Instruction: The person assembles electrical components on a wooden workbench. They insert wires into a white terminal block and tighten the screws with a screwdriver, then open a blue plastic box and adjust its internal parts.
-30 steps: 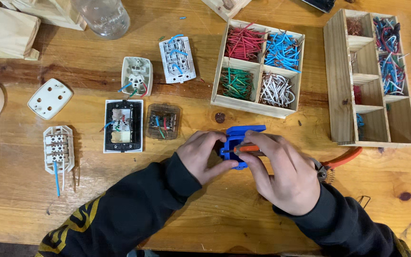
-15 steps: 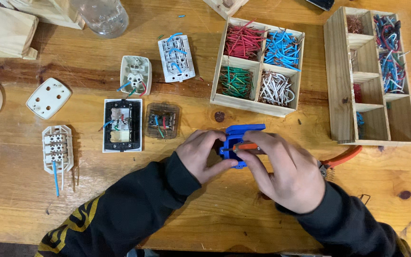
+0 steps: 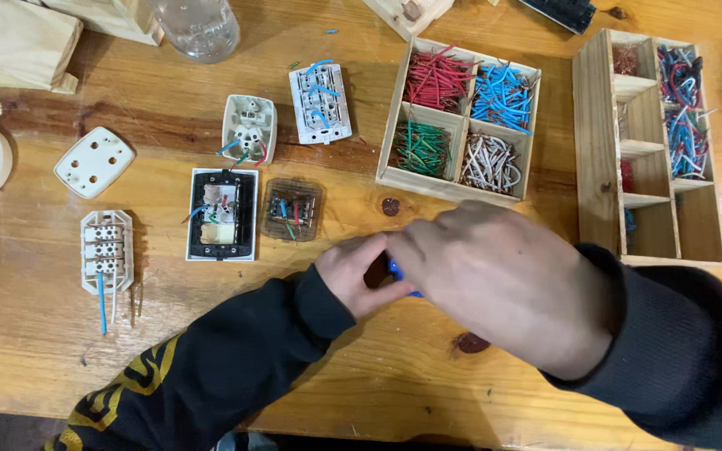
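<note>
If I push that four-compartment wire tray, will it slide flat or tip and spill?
The four-compartment wire tray sits low and wide, so it probably slides rather than tips. The cut wires lie loose, some poking over the rim, so a jolt might shed a few. It looks light.

The scene is evenly and warmly lit from above. Soft, short shadows are cast beside the parts on the wooden table (image 3: pixel 60 351). Motion blur is seen on the right hand (image 3: pixel 503 284) at centre right; no glare is noted.

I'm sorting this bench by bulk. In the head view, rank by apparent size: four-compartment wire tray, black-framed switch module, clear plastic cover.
1. Four-compartment wire tray
2. Black-framed switch module
3. Clear plastic cover
</note>
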